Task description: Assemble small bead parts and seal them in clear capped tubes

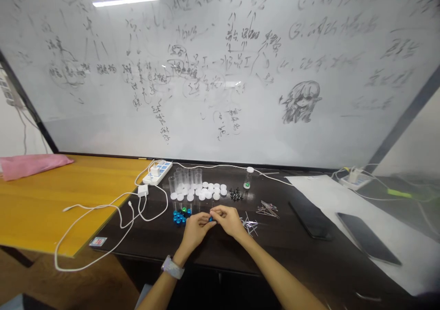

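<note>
Both hands meet over the dark table near its front edge. My left hand (196,229) is closed on a small blue ball (211,219), which shows between the fingertips. The fingers of my right hand (227,219) are pinched together at the same ball from the right; whether they hold a further small part is too small to tell. Just left of my left hand lies a cluster of blue balls (178,217) with a green ball (184,209) among them. Thin silvery pins (250,224) lie to the right of my right hand.
Behind the hands stand clear tubes (187,178), white caps (205,192) and small black parts (236,194). A capped tube (248,179) holds something green. Thin metal rods (268,209) and two dark flat devices (309,218) lie rightward. White cables (120,213) and a power strip (157,172) are left.
</note>
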### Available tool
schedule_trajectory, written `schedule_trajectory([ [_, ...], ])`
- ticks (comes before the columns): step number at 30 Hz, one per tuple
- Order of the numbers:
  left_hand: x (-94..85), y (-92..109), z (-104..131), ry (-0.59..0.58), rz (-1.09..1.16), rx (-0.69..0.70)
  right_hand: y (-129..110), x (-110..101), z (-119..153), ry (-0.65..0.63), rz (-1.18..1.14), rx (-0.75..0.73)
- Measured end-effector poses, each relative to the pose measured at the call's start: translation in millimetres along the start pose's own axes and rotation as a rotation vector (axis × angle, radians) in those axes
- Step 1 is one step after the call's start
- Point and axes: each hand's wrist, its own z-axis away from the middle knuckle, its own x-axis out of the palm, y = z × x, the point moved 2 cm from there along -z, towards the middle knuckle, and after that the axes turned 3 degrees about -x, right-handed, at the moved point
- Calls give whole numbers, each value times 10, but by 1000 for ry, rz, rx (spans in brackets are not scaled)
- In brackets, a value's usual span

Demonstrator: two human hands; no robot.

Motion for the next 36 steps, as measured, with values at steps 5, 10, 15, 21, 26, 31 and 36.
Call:
schedule_trajectory([
  [5,10,15,13,-31,79,-12,32,-34,-22,26,107,-28],
  [10,4,35,6,-61,149,-24,124,-27,-34,25,65,13],
  [15,-40,0,-17,6,245,-98,121,-190,-95,21,115,-15],
  [21,-47,-23,-27,19,249,-134,120,-553,-104,3,372,-101],
  [26,-49,-12,-29,24,238,-108,99,-551,0,-317,514,-183],
  [31,-63,-25,-34,56,201,-117,79,-505,10,-348,550,-183],
  [36,-65,-14,-26,65,230,-128,33,-467,10,-322,600,-182],
])
